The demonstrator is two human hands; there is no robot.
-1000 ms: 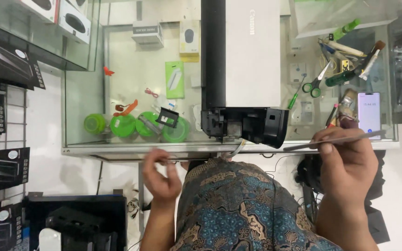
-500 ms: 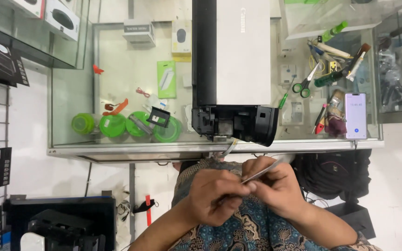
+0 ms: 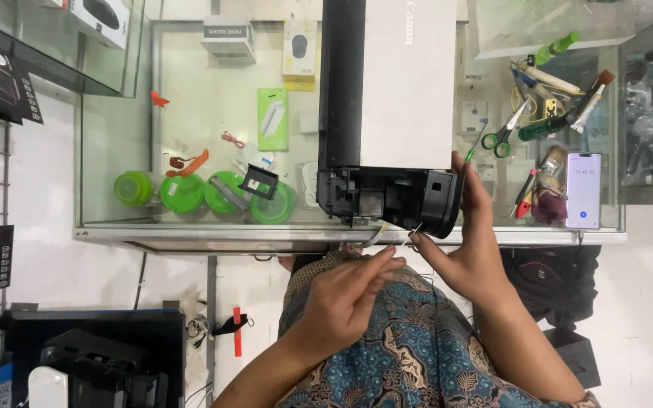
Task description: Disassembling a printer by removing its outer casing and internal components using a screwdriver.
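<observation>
A black and white printer (image 3: 387,113) lies on the glass counter (image 3: 213,121), its black end (image 3: 387,200) hanging over the front edge. My right hand (image 3: 470,242) rests against the printer's right front corner. Its fingers reach up the side, and thumb and forefinger pinch a thin metal tool (image 3: 406,231) that points under the black end. My left hand (image 3: 349,295) is just below, over my patterned shirt. Its fingers are curled together with the tips close to the right thumb. Whether it holds anything is hidden.
Three green round tubs (image 3: 183,193) and a small black part (image 3: 258,181) sit left of the printer. To the right lie scissors (image 3: 504,136), a brush (image 3: 595,94), several pens and a phone (image 3: 583,189). A black bag (image 3: 553,279) sits below the counter, and boxed goods (image 3: 100,363) stand at lower left.
Both hands rose from my lap toward the printer. My right hand now touches the printer's front corner, with the tool's tip under its black end. The view shifted slightly.
</observation>
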